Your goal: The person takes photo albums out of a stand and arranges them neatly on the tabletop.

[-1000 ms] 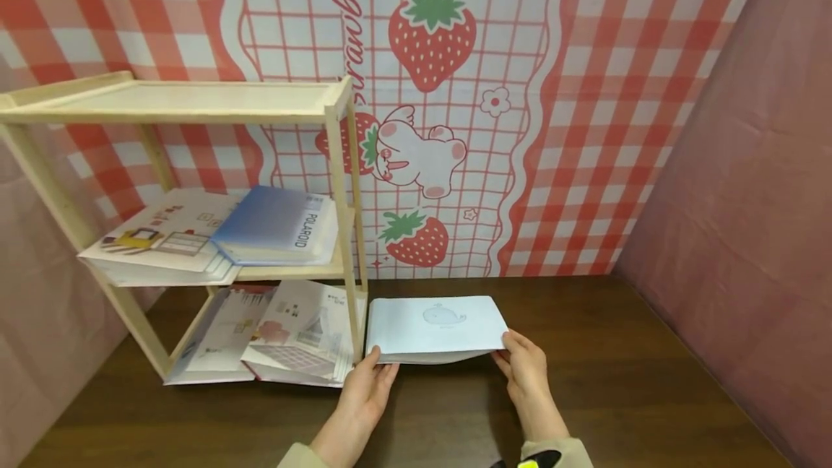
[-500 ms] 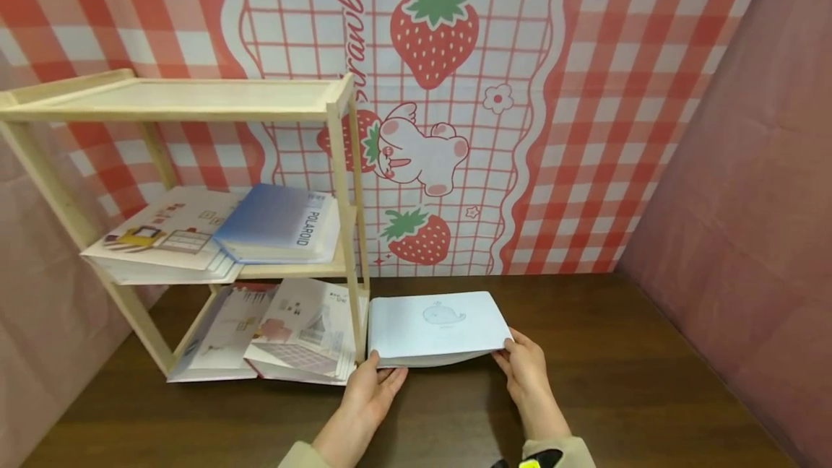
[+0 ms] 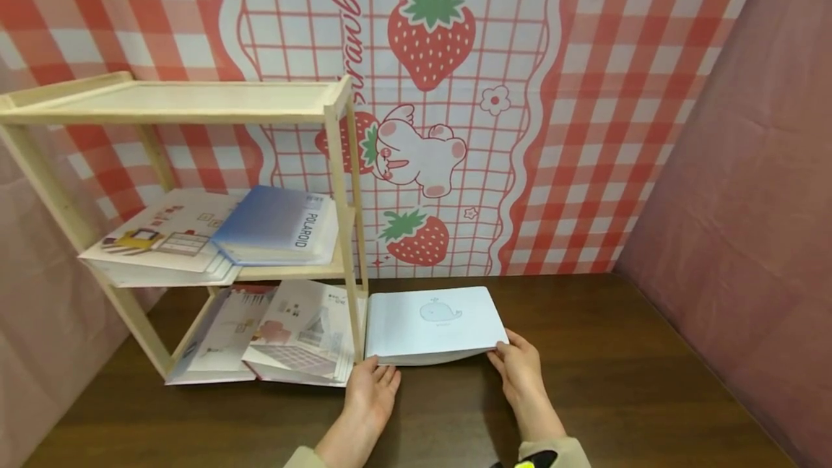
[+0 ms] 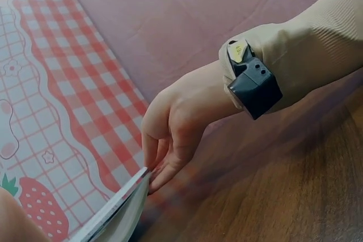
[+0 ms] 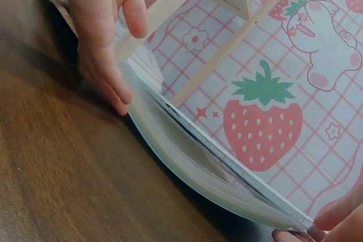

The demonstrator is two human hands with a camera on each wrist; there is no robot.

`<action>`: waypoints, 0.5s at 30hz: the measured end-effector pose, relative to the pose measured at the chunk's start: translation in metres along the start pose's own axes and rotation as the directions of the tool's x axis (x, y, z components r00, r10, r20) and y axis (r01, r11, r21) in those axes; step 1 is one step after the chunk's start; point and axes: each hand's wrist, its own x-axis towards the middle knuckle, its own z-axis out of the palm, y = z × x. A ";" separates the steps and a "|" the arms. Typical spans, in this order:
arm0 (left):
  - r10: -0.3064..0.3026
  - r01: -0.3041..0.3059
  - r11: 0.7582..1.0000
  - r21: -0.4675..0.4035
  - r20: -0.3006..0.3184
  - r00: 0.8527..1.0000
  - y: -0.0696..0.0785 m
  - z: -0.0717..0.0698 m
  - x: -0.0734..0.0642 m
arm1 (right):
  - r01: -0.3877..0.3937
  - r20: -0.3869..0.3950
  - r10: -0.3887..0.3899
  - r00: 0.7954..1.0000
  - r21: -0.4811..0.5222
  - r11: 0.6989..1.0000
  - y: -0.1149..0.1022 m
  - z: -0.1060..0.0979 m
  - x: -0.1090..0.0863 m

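Observation:
A white book point(image 3: 432, 323) with a small whale drawing on its cover lies flat to the right of the wooden shelf. Its front edge bows and its pages point(image 5: 187, 157) fan slightly apart, as the right wrist view shows. My right hand point(image 3: 522, 370) pinches the near right corner, thumb on top and fingers below; the left wrist view shows this grip from the side. At the near left corner is my left hand point(image 3: 372, 399), fingers extended and fingertips right at the book's edge. Its thumb point(image 5: 135, 18) stands away from the cover in the right wrist view.
The wooden shelf point(image 3: 341, 165) stands at the left, close beside the white book. A blue POLAROID book point(image 3: 276, 219) and a pale illustrated book point(image 3: 172, 226) lie on its middle level, with two more illustrated books below. A strawberry-print cloth point(image 3: 585, 128) hangs behind the dark table point(image 3: 617, 374).
The white book has shifted slightly back from me. My left thumb has come off the near left corner and those fingers have straightened; my right hand keeps its pinch.

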 end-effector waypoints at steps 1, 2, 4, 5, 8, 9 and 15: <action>0.002 -0.002 1.000 -0.013 -0.005 1.000 -0.001 0.001 0.000 | 0.001 -0.012 -0.001 1.000 0.000 1.000 0.002 -0.001 0.002; 0.002 -0.002 1.000 -0.027 -0.011 1.000 -0.001 0.001 0.000 | 0.001 -0.021 -0.001 1.000 -0.003 1.000 0.004 -0.002 0.004; -0.002 0.001 0.999 -0.048 -0.017 1.000 -0.002 0.002 0.000 | 0.017 -0.026 -0.017 1.000 0.004 1.000 0.010 -0.005 0.009; -0.003 0.002 0.999 -0.053 -0.017 1.000 -0.002 0.002 0.000 | 0.022 -0.030 -0.022 0.999 0.005 1.000 0.013 -0.008 0.012; -0.007 0.007 0.999 -0.048 -0.007 1.000 -0.002 0.002 0.001 | 0.048 -0.013 -0.048 0.999 0.024 0.999 0.019 -0.014 0.018; -0.006 0.006 0.999 -0.044 -0.002 1.000 -0.002 0.002 0.001 | 0.052 -0.006 -0.051 0.999 0.030 0.998 0.020 -0.014 0.018; -0.005 0.005 1.000 -0.013 0.026 1.000 -0.001 -0.002 0.002 | 0.021 -0.018 -0.021 1.000 -0.016 1.000 0.012 -0.008 0.012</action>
